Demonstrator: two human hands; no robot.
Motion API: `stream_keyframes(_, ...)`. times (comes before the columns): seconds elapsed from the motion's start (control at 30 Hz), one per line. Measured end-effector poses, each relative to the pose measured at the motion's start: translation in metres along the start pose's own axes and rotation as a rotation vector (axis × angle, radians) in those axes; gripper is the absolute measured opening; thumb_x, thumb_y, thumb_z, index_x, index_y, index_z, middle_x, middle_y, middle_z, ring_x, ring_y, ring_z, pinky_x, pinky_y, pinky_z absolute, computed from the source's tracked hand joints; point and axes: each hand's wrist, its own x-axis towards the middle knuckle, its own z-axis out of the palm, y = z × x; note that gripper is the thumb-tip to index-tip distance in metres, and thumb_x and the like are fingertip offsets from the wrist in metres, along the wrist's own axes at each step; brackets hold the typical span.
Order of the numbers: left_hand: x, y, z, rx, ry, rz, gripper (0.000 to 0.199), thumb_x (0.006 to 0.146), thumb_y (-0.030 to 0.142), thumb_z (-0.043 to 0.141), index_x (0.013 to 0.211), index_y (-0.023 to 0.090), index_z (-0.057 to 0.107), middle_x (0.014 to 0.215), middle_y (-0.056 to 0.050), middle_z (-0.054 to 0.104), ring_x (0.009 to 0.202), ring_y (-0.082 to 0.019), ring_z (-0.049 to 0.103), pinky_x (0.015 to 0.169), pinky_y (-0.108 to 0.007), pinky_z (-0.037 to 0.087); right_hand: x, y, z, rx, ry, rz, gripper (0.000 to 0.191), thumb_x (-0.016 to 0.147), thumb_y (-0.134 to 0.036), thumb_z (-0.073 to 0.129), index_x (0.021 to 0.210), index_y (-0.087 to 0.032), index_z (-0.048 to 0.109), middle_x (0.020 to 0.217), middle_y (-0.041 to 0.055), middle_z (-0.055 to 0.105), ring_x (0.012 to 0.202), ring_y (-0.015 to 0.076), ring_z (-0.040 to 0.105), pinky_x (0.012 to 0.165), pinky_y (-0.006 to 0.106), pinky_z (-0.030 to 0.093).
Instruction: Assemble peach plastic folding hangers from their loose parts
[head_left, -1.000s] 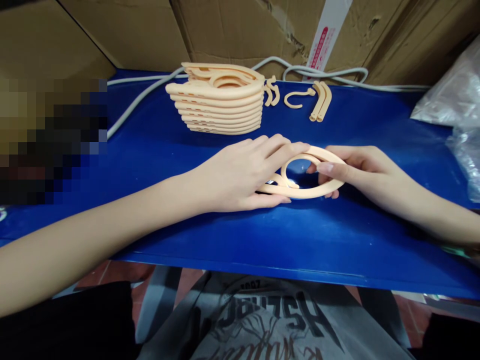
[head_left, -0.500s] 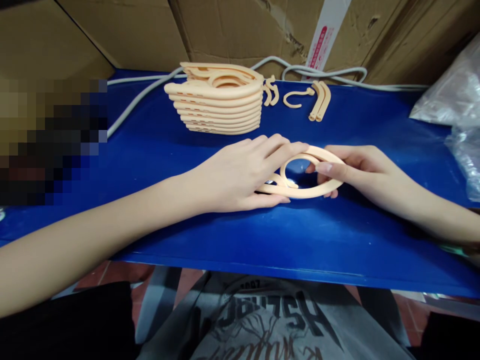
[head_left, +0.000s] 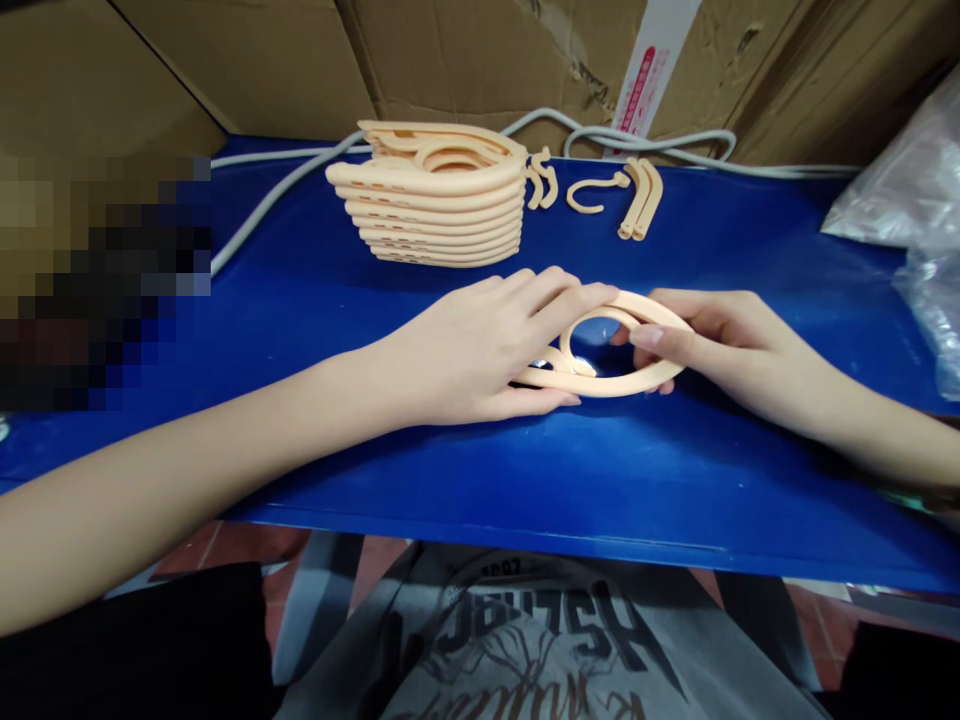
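Note:
A peach-coloured oval plastic piece with a round opening lies low over the blue table. My left hand is closed over its left end, palm down, and hides that part. At the right end my right hand pinches the piece, thumb on top and fingers beneath. Behind my left hand stands a stack of several similar peach pieces. Small curved parts lie just right of the stack, then a hook and a pair of curved bars.
The blue table reaches back to cardboard boxes. A grey cable runs along the rear edge. Clear plastic bags lie at the right. The back left is pixelated.

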Motion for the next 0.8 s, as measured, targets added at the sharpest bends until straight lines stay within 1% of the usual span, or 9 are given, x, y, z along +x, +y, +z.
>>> stream_keyframes(0.13,-0.0006,0.0006,-0.0007,-0.012,-0.011,-0.005,0.066,0.102,0.040,0.061,0.158,0.015,0.037,0.151,-0.018,0.058,0.131,-0.033,0.062,0.101,-0.043,0.055,-0.0001,0.0003,0.0008,-0.030,0.005,0.007,0.042,0.095,-0.063,0.067,0.085,-0.022,0.069,0.070,-0.0002,0.064,0.062,0.0132,0.056,0.053,0.028,0.035)
stream_keyframes(0.3,-0.0008,0.0009,-0.0023,-0.016,-0.043,-0.012,0.067,0.101,0.040,0.061,0.158,0.015,0.037,0.152,-0.018,0.057,0.132,-0.034,0.062,0.104,-0.046,0.054,0.0007,-0.0011,0.0013,-0.038,0.005,-0.021,0.047,0.093,-0.067,0.068,0.083,-0.021,0.068,0.068,-0.0014,0.064,0.060,0.0116,0.054,0.052,0.028,0.034)
stream_keyframes(0.43,-0.0015,-0.0003,-0.0028,-0.021,-0.051,-0.031,0.065,0.101,0.040,0.060,0.158,0.017,0.038,0.152,-0.018,0.057,0.131,-0.035,0.062,0.104,-0.046,0.054,0.0008,0.0013,0.0011,-0.053,0.001,-0.035,0.045,0.097,-0.063,0.065,0.083,-0.020,0.068,0.068,-0.0020,0.064,0.062,0.0102,0.055,0.053,0.028,0.034)
stream_keyframes(0.6,-0.0022,-0.0017,-0.0014,-0.045,-0.041,-0.026,0.065,0.101,0.043,0.056,0.160,0.022,0.035,0.152,-0.015,0.057,0.132,-0.035,0.062,0.102,-0.048,0.054,0.0018,0.0066,0.0009,-0.080,0.001,-0.127,0.043,0.100,-0.058,0.063,0.079,-0.022,0.067,0.065,-0.0038,0.061,0.058,0.0078,0.048,0.050,0.028,0.029)
stream_keyframes(0.7,-0.0021,-0.0017,-0.0010,-0.048,-0.048,-0.024,0.066,0.101,0.043,0.056,0.160,0.021,0.035,0.153,-0.016,0.056,0.132,-0.034,0.061,0.103,-0.048,0.054,0.0019,0.0061,0.0010,-0.103,0.008,-0.098,0.045,0.099,-0.061,0.063,0.078,-0.022,0.067,0.067,-0.0029,0.063,0.059,0.0091,0.050,0.051,0.028,0.030)
stream_keyframes(0.8,-0.0019,-0.0012,-0.0014,-0.039,-0.052,-0.020,0.067,0.101,0.042,0.058,0.159,0.018,0.035,0.153,-0.017,0.056,0.133,-0.034,0.060,0.105,-0.047,0.053,0.0013,0.0043,0.0011,-0.077,0.008,-0.053,0.044,0.097,-0.062,0.064,0.080,-0.022,0.067,0.067,-0.0030,0.062,0.060,0.0099,0.052,0.052,0.027,0.032)
